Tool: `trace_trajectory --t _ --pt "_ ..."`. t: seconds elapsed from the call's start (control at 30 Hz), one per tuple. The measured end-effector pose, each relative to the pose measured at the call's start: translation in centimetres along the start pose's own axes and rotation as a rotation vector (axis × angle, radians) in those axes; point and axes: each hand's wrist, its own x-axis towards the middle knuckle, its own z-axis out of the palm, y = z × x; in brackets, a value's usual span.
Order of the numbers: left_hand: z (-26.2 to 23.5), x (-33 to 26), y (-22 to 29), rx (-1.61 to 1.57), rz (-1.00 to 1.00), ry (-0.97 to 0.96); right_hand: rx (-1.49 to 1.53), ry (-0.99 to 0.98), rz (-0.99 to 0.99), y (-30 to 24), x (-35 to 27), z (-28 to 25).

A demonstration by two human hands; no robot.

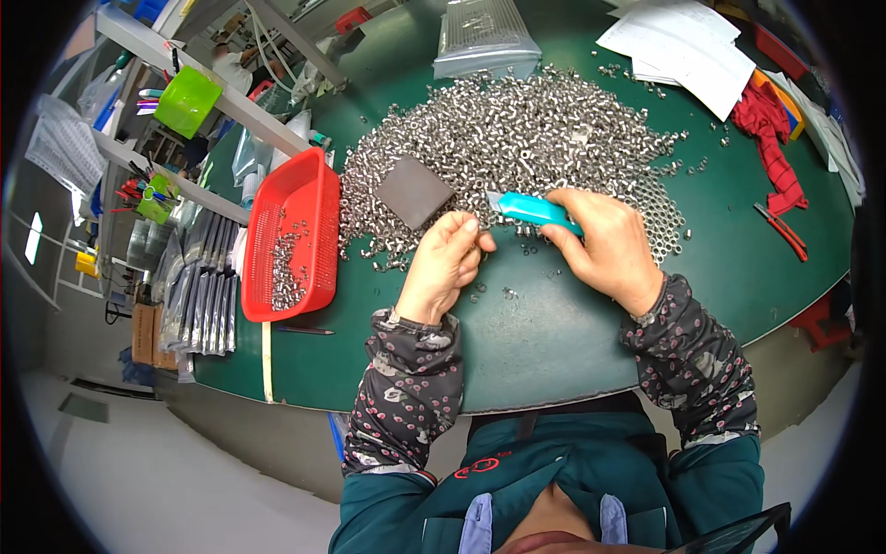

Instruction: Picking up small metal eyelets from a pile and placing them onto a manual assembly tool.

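A large heap of small silver metal nuts (526, 138) covers the middle of the green table (544, 342). My right hand (604, 247) grips a turquoise utility knife (531, 210), its tip pointing left toward my left hand. My left hand (445, 263) has its fingers pinched together at the heap's near edge, apparently on a small nut that is too small to make out. A dark grey square block (413, 191) lies on the nuts just beyond my left hand.
A red plastic basket (295, 231) with several nuts stands left of the heap. Clear bags (484, 37) of parts and white papers (683, 46) lie at the back. Red cloth (771, 138) and red-handled pliers (784, 231) are at the right. Shelving stands to the left.
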Motion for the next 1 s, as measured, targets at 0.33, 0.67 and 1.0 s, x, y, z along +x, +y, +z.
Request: trace_trajectory --t 0.33,0.67,1.0 --pt "-1.7 -0.1 -0.9 -0.228 0.086 -0.050 -0.025 -0.036 -0.016 -0.2 -0.1 0.5" --pt "-1.2 -0.1 -0.8 -0.194 0.092 0.005 -0.010 -0.093 -0.024 -0.2 -0.2 0.5" --pt "-1.3 -0.2 -0.8 -0.212 0.087 0.007 0.004 -0.176 -0.033 0.1 -0.3 0.7"
